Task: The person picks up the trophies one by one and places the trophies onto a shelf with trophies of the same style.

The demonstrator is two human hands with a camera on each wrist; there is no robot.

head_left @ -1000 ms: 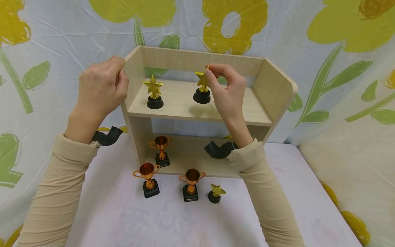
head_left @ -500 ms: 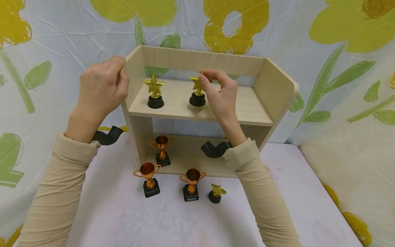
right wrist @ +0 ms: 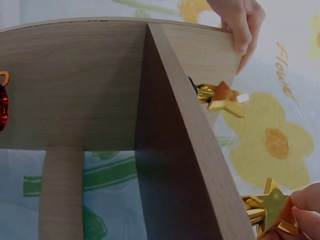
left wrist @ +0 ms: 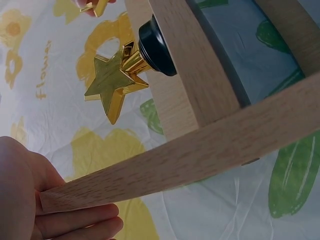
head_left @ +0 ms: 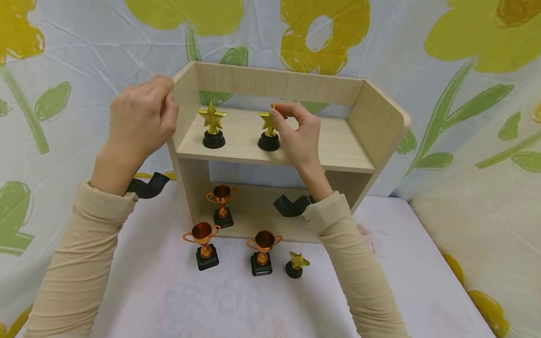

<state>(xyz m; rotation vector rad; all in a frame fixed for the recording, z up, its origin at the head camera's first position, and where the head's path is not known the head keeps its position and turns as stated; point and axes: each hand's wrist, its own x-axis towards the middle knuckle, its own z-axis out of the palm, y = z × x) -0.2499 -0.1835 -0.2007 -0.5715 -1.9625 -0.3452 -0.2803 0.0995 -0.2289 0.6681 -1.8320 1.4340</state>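
My right hand (head_left: 297, 131) pinches a gold star trophy (head_left: 268, 123) by one of its points; the black base is at the upper shelf surface. To its left on that shelf a second star trophy (head_left: 212, 118) stands upright, seen close in the left wrist view as a gold star (left wrist: 112, 82). My left hand (head_left: 141, 115) grips the edge of the wooden shelf unit's left side panel (left wrist: 150, 175), the panel lying between thumb and fingers. In the right wrist view, the right fingers (right wrist: 307, 205) hold the star from its side.
One copper cup trophy (head_left: 222, 206) is on the lower shelf at the left. Two more, a left cup (head_left: 203, 246) and a right cup (head_left: 262, 253), stand on the white tabletop (head_left: 236, 305) in front, beside a small gold star trophy (head_left: 296, 264). Floral cloth hangs behind.
My right hand has moved left and down with the star trophy, from above the upper shelf to its surface. The left hand keeps its hold on the side panel.
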